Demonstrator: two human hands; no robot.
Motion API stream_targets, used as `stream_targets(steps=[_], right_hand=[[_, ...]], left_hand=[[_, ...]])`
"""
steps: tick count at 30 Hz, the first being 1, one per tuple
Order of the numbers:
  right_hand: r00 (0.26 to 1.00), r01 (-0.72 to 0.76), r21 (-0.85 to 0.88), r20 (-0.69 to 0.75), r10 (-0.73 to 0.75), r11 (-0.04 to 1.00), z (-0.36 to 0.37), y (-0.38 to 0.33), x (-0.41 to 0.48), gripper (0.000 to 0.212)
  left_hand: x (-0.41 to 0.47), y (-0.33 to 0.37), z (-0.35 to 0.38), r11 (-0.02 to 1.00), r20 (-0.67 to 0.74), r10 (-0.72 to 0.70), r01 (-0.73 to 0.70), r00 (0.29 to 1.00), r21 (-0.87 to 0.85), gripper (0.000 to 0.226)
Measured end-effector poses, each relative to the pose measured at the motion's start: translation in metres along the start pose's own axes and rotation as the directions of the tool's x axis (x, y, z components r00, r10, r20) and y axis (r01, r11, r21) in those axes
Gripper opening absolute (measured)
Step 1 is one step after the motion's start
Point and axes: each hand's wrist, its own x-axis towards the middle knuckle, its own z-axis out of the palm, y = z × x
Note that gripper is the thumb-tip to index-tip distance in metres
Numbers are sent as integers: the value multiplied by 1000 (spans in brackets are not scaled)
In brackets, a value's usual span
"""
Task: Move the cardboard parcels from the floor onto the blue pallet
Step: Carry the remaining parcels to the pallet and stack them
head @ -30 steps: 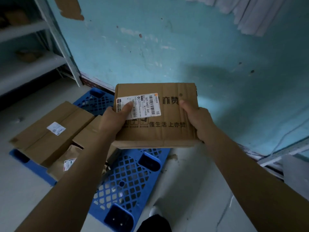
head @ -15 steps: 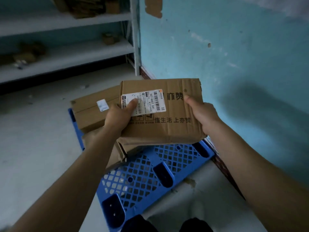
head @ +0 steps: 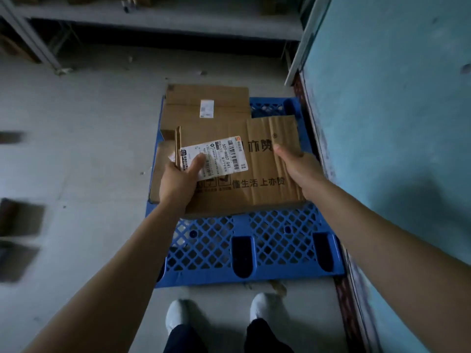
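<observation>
The flat brown cardboard parcel (head: 257,171) with the white barcode label lies face up between both hands. Its long axis runs left to right, parallel to the near edge of the blue plastic lattice pallet (head: 254,247). It is over the pallet's middle and right side, but I cannot tell whether its underside already touches anything. The left hand (head: 179,180) grips the parcel's left end with the thumb pressed on the label. The right hand (head: 299,166) holds the right end, thumb on top and fingers hidden beneath. Both forearms reach forward and down, about equally near, so the next move is probably a level lowering with both hands. A larger brown cardboard box (head: 206,98) lies at the pallet's far edge, and another cardboard parcel (head: 159,174) lies along its left edge. The turquoise wall (head: 382,123) runs just beside the right edge.
</observation>
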Motion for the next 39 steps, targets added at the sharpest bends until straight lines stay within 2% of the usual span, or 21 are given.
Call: stream_targets(steps=[2,7,12,17,23,27,34,39], right_hand=[[999,-34,-22,22,34,999,13,23,26,93],[991,-119,-17,64,120,993,56,104,93,88],[978,-202,-15,46,202,979,107,195,151,109],[971,-240,-27,17,240,970,144,271,203,88],[973,-231,-69,-11,231,970,174,335,257,87],[973,-231,-106,0,232,967,190,363,286,83],[971,-236,-124,10,239,964,199,381,323,89],[981,-190,-158,-5,192,969,200,383,324,77]], left_hand=[[16,-29,19,999,-14,-36,36,999,-9,84],[61,-110,59,991,5,-117,117,993,68,70],[110,-198,99,979,22,-147,142,989,143,71],[156,-271,135,964,104,-190,165,976,211,71],[203,-331,175,951,122,-206,170,971,257,73],[229,-362,193,950,136,-223,184,965,253,75],[251,-385,218,953,145,-218,178,965,246,74],[253,-388,222,955,134,-202,165,970,248,74]])
